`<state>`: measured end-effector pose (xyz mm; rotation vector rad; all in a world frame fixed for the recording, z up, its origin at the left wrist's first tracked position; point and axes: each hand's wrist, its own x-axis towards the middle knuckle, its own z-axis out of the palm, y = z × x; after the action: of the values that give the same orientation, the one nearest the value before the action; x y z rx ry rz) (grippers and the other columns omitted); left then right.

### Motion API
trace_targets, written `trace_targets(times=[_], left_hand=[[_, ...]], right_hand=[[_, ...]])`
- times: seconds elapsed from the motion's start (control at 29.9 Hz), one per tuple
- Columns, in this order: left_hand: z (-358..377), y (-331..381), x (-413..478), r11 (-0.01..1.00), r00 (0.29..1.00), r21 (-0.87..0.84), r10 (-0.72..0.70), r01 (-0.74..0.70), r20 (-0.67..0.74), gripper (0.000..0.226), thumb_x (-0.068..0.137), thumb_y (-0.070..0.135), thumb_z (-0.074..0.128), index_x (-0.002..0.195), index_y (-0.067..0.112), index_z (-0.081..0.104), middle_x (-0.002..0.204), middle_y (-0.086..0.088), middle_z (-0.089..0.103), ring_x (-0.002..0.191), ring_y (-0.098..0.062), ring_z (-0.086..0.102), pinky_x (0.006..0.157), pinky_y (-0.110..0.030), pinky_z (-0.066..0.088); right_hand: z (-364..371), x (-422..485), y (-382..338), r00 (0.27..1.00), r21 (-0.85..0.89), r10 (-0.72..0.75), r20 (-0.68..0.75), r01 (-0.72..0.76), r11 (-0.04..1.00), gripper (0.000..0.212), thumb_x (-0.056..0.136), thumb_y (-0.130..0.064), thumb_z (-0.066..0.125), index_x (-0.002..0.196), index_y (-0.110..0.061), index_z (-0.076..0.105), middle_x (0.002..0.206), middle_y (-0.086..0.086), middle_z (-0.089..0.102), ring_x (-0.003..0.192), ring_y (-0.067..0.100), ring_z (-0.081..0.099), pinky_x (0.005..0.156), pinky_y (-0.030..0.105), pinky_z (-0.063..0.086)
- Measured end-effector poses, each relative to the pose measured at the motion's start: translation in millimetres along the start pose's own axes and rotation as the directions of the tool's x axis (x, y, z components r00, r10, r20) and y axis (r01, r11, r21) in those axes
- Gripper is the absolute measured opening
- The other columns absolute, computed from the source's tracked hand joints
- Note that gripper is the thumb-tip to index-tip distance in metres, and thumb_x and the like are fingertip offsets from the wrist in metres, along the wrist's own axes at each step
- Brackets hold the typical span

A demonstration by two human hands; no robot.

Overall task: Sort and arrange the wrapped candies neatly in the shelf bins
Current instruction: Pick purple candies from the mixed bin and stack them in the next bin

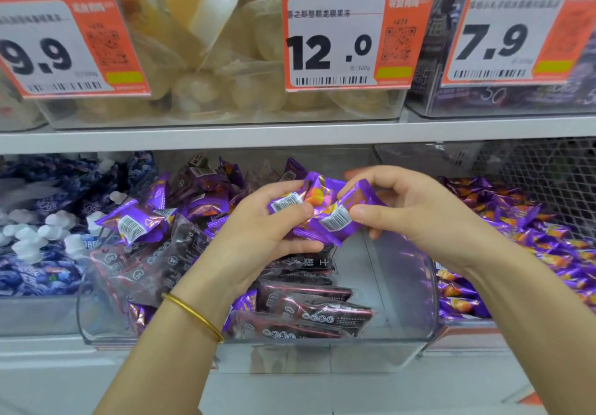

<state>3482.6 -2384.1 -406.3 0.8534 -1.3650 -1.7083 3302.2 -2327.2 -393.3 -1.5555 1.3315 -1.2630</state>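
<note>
Both hands hover over a clear plastic bin (322, 355) on the lower shelf. My left hand (258, 230) grips a bunch of purple wrapped candies (317, 197). My right hand (406, 208) pinches a purple candy (338, 218) at the right side of the same bunch, barcode facing up. Inside the bin lie dark maroon packets (309, 311), stacked at the front, and loose purple candies (138, 221) at the left and back. The right part of the bin floor is bare.
The bin to the right holds many purple candies (516, 230). The bin to the left holds blue and white packets (38, 237). The upper shelf (290, 135) carries clear bins of yellow jelly cups with orange price tags (351, 37) hanging in front.
</note>
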Motion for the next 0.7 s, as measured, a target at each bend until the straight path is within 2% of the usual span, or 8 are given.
trace_targets(times=[0.07, 0.1, 0.2, 0.27, 0.4, 0.5, 0.6, 0.7], left_hand=[[1, 0, -1, 1.000, 0.999, 0.009, -0.006, 0.006, 0.041, 0.027, 0.087, 0.002, 0.058, 0.113, 0.009, 0.058, 0.100, -0.017, 0.070, 0.077, -0.022, 0.069, 0.059, -0.029, 0.058], [0, 0, -1, 1.000, 0.999, 0.020, -0.011, 0.010, 0.048, 0.025, 0.087, 0.004, 0.058, 0.111, 0.007, 0.058, 0.098, -0.017, 0.070, 0.075, -0.020, 0.069, 0.059, -0.029, 0.058], [-1, 0, 1, 0.999, 0.997, 0.008, -0.038, 0.038, 0.072, 0.028, 0.092, 0.024, 0.050, 0.109, 0.004, 0.061, 0.099, -0.014, 0.069, 0.073, -0.016, 0.065, 0.056, -0.025, 0.053], [-2, 0, 3, 0.997, 0.997, -0.052, -0.059, 0.062, 0.055, 0.035, 0.098, 0.031, 0.039, 0.111, 0.008, 0.062, 0.097, -0.010, 0.069, 0.069, -0.013, 0.063, 0.052, -0.023, 0.049], [-5, -2, 3, 0.999, 0.999, -0.042, 0.026, -0.025, 0.030, 0.024, 0.093, 0.011, 0.049, 0.112, 0.013, 0.063, 0.098, -0.003, 0.069, 0.075, -0.011, 0.061, 0.057, -0.022, 0.050], [-8, -8, 8, 0.982, 0.985, 0.081, 0.170, -0.168, -0.015, 0.046, 0.073, -0.005, 0.070, 0.113, 0.014, 0.060, 0.110, -0.005, 0.065, 0.092, -0.011, 0.060, 0.074, -0.020, 0.051], [-7, -7, 8, 0.941, 0.965, 0.246, 0.254, -0.232, -0.063, 0.052, 0.057, 0.007, 0.070, 0.106, 0.022, 0.062, 0.105, -0.006, 0.068, 0.086, -0.012, 0.062, 0.083, -0.027, 0.052], [-1, -7, 7, 0.913, 0.952, 0.305, 0.301, -0.273, -0.049, 0.049, 0.060, 0.002, 0.078, 0.101, 0.023, 0.062, 0.100, -0.003, 0.070, 0.081, -0.012, 0.063, 0.080, -0.030, 0.053]], right_hand=[[2, -1, 1, 0.998, -0.002, 0.006, 0.055, -0.005, 1.000, 0.018, 0.075, -0.009, 0.070, 0.088, -0.020, 0.066, 0.113, 0.001, 0.065, 0.074, 0.013, 0.057, 0.056, 0.024, 0.048], [3, -2, 1, 0.997, -0.003, 0.003, 0.076, -0.002, 1.000, 0.018, 0.076, -0.007, 0.069, 0.089, -0.019, 0.066, 0.111, 0.003, 0.067, 0.073, 0.013, 0.057, 0.056, 0.024, 0.048], [3, -2, 2, 1.000, 0.014, -0.022, 0.015, 0.022, 1.000, 0.016, 0.078, 0.001, 0.068, 0.090, -0.010, 0.067, 0.084, 0.005, 0.069, 0.066, 0.010, 0.058, 0.057, 0.024, 0.050], [2, -1, 4, 0.999, 0.031, -0.026, -0.029, 0.026, 0.999, 0.015, 0.078, 0.004, 0.067, 0.091, -0.005, 0.067, 0.079, 0.001, 0.069, 0.066, 0.009, 0.062, 0.061, 0.023, 0.052], [-3, -4, -2, 0.999, 0.131, 0.021, -0.048, -0.015, 0.991, 0.019, 0.071, 0.006, 0.070, 0.088, -0.002, 0.066, 0.079, 0.008, 0.071, 0.070, 0.016, 0.068, 0.065, 0.023, 0.055], [-11, -6, -6, 0.993, 0.321, 0.104, -0.056, -0.081, 0.943, 0.020, 0.062, 0.002, 0.068, 0.082, 0.000, 0.064, 0.071, 0.010, 0.068, 0.064, 0.019, 0.065, 0.059, 0.026, 0.055], [-12, -4, -5, 0.988, 0.468, 0.151, -0.040, -0.115, 0.876, 0.022, 0.061, 0.004, 0.066, 0.083, 0.001, 0.061, 0.071, 0.013, 0.067, 0.064, 0.022, 0.063, 0.061, 0.031, 0.057], [-6, -2, -2, 0.991, 0.524, 0.133, -0.005, -0.111, 0.844, 0.017, 0.067, -0.001, 0.060, 0.084, 0.000, 0.063, 0.077, 0.014, 0.069, 0.069, 0.023, 0.066, 0.068, 0.036, 0.059]])
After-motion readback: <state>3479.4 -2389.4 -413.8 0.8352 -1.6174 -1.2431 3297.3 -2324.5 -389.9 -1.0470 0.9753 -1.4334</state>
